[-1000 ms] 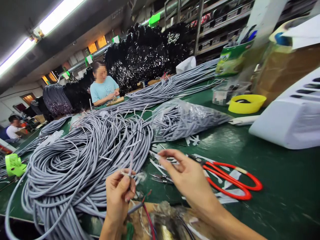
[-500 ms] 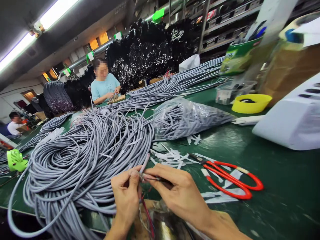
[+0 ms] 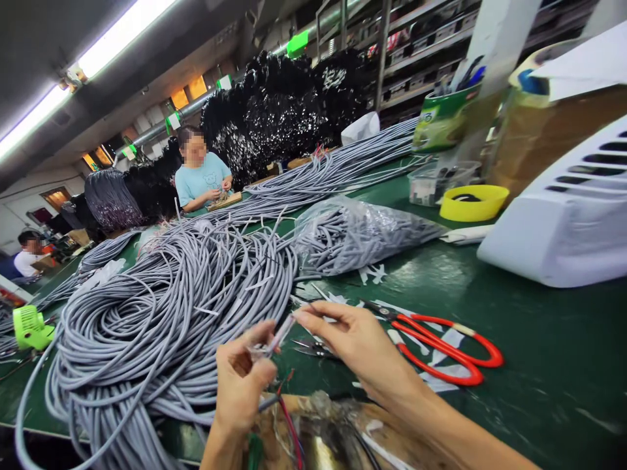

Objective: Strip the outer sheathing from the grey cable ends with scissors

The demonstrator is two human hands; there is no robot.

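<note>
– Where is the pale cable end (image 3: pixel 281 335) held?
– Above the surface (image 3: pixel 553 346): its lower part is enclosed by the grip of the left hand (image 3: pixel 239 378), its tip pinched narrowly by the right hand (image 3: pixel 360 334), with the long axis slanted up and rightward
– Can any writing be read?
– A mark like "3" is shown on the green tub (image 3: pixel 431 121); the rest cannot be made out

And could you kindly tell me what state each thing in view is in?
Pale strand: held between both hands
Left hand: curled around its lower part
Right hand: pinching near its upper end
Grey cable: coiled in a heap
Plastic bag: filled with short grey pieces
Red-handled scissors: lying unheld
Green tin: holding slim items
Ceiling light: lit
</note>
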